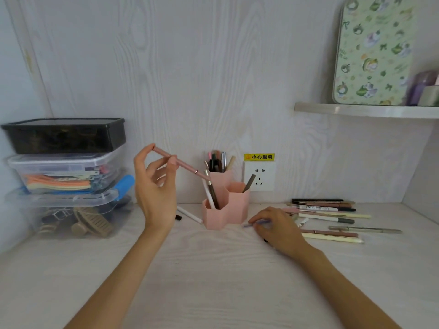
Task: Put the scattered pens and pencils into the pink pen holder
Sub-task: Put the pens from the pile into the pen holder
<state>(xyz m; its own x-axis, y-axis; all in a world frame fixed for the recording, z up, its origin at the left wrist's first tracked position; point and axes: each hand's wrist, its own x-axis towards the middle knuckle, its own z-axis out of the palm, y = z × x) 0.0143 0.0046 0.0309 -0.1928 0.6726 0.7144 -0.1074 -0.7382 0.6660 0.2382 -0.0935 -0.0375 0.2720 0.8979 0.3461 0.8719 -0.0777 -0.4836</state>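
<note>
Head view, nearest first: two bare forearms reach over a pale wood-grain desk [213, 281]. On the right, the right hand [276, 227] lies low on the desk, its curled fingers pinching a thin bluish pen [255, 224] that pokes out leftward from under the fingertips, just right of the holder's base. Beside and beyond that hand lie the scattered pens [330, 216], slim pink, cream, black and grey sticks roughly side by side; one white barrel reads "SWEET MINT". The left hand [155, 184] is raised, palm toward the camera, gripping a long rose-pink pen [180, 164]: the thumb tip meets its upper end, a fingertip presses mid-barrel, and its lower end slants down to the right, reaching the holder's rim. The pink holder [225, 210], matte plastic made of three joined hexagonal cups of rising height, stands mid-desk near the wall; its front cup has a white and a dark pen leaning, the right cup one dark pen, the tall back cup a bunch. A white pen [190, 215] lies on the desk just left of it. At the far left sit stacked boxes [66, 172], two clear and one dark with a lid. On the wall behind, a white socket [259, 177] carries a yellow label [259, 157] reading "小心触电". Up on a shelf [365, 110] leans a floral green board [373, 51].
</note>
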